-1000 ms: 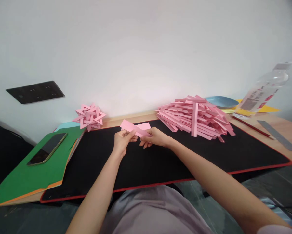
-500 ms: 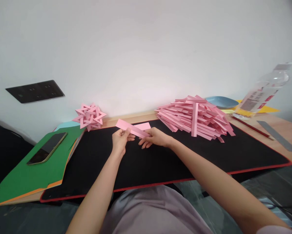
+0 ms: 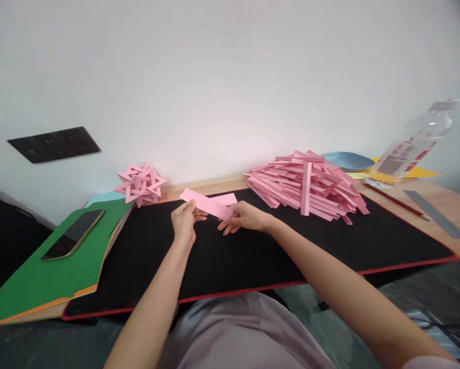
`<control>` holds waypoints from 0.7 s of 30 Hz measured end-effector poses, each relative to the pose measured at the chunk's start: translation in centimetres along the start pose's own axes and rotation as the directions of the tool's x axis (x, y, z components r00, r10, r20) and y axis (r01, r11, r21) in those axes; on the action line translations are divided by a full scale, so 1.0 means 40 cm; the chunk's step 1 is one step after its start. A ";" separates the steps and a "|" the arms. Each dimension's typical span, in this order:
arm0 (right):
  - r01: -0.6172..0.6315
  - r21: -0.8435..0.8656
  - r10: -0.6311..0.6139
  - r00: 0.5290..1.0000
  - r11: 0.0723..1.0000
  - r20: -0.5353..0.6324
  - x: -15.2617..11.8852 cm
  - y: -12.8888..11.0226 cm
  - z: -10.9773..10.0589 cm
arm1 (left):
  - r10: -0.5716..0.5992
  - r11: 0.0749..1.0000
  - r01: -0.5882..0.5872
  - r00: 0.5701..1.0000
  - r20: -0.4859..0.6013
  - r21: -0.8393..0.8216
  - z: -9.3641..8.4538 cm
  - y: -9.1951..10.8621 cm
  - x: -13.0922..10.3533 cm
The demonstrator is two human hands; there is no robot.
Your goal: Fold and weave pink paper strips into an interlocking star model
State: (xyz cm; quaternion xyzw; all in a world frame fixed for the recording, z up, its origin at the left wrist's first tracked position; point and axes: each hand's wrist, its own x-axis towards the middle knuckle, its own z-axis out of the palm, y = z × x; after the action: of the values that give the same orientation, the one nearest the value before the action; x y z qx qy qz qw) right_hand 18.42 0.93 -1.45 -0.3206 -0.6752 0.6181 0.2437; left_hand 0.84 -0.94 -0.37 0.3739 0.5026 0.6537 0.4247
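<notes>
Above the black mat (image 3: 233,261), my left hand (image 3: 183,221) pinches a pink paper strip (image 3: 207,203) near its left end between thumb and fingers. The strip slants down to the right, where my right hand (image 3: 245,218) grips its other end. Behind it, a second pink section (image 3: 224,199) rises to the right above my right fingers; whether it is a fold of the same strip or a separate one, I cannot tell. To the right of my hands lies a heap of folded pink paper strips (image 3: 291,184). A pink paper star (image 3: 141,184) sits to the left.
At the left, a phone (image 3: 74,236) rests on green paper sheets (image 3: 61,277). On the right are a blue dish (image 3: 349,161), a clear bottle (image 3: 412,146), a pencil (image 3: 399,200) and a grey ruler (image 3: 437,214). A black socket plate (image 3: 55,144) is on the wall.
My left hand has shifted slightly left along the strip. The front strip has tilted so its face looks lighter and wider. My right hand has barely moved.
</notes>
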 end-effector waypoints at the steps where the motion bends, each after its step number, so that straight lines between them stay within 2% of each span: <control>1: -0.008 0.000 0.008 1.000 1.000 0.007 0.000 0.000 -0.001 | -0.007 1.000 0.007 1.000 0.007 -0.010 0.000 0.001 0.000; 8: -0.009 0.026 0.007 0.999 1.000 0.046 -0.003 -0.003 -0.001 | 0.018 0.999 -0.018 1.000 -0.003 -0.043 0.009 0.000 -0.007; 16: 0.015 0.044 -0.017 0.999 0.999 0.033 -0.007 -0.008 0.006 | 0.048 0.998 -0.051 0.997 -0.063 -0.042 0.010 0.003 -0.005; 19: 0.017 0.042 -0.017 1.000 0.999 0.001 -0.003 -0.005 0.004 | 0.038 0.998 -0.042 0.996 -0.082 -0.052 0.005 0.005 -0.003; 21: 0.007 0.038 -0.004 0.997 0.999 -0.073 0.002 -0.005 0.003 | 0.009 1.000 -0.010 0.999 -0.047 -0.026 0.003 0.004 -0.003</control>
State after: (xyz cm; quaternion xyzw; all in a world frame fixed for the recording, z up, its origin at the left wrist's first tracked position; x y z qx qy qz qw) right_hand 18.24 0.90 -1.29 -0.3364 -0.6549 0.6179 0.2759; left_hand 0.95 -1.02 -0.19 0.3550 0.5022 0.6708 0.4145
